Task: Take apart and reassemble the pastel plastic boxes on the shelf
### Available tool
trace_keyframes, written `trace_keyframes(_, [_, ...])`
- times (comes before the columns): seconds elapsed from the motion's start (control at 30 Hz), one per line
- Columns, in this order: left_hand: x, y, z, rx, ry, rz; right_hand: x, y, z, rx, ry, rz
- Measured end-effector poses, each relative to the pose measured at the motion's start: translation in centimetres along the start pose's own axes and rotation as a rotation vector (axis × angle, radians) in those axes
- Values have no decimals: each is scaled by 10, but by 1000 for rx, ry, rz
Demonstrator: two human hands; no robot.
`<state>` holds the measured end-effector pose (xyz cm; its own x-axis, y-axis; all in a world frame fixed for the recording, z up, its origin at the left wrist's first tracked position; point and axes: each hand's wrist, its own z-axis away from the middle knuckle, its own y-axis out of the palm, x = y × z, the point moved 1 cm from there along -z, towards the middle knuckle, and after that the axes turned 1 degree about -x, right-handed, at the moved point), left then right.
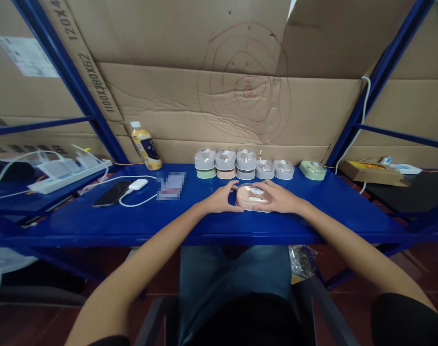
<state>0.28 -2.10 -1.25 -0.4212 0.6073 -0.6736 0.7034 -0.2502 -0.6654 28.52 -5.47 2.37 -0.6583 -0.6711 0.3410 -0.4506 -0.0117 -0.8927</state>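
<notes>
A rounded pink plastic box with a clear lid (245, 196) lies near the front middle of the blue table, with a round white label and a pale tab on top. My left hand (222, 199) curves around its left end, fingertips at the back edge and thumb at the front. On the opposite end, my right hand (278, 197) grips the box, fingers over the back and thumb at the front. Behind it stand stacked grey-topped boxes (225, 159) with clear lids, several in a row. Two single grey boxes (284, 169) sit to their right.
A green box (312, 170) stands at the back right. To the left are a yellow drink bottle (147, 146), a phone (113, 193), a white charger (138, 184) with its cable, and a blurred packet (171, 186). A power strip (71, 175) and blue rack posts flank the table (132, 223).
</notes>
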Motion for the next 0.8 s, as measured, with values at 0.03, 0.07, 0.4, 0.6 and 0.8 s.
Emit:
trace_keyframes(0.03, [0,0,0,4,-7,6,-1,-6,12,-4,55,42])
trace_keyframes(0.07, [-1,0,0,6,-16,7,-3,-12,26,-18,116,88])
trace_keyframes(0.4, [-7,-3,1,24,-45,-50,-74,-64,124,-127,327,214])
trace_keyframes(0.6, [-3,-2,0,12,-33,-53,-71,-75,37,-483,486,225])
trace_keyframes(0.8, [-1,-2,-1,26,-48,-24,-58,-65,-82,-400,844,266])
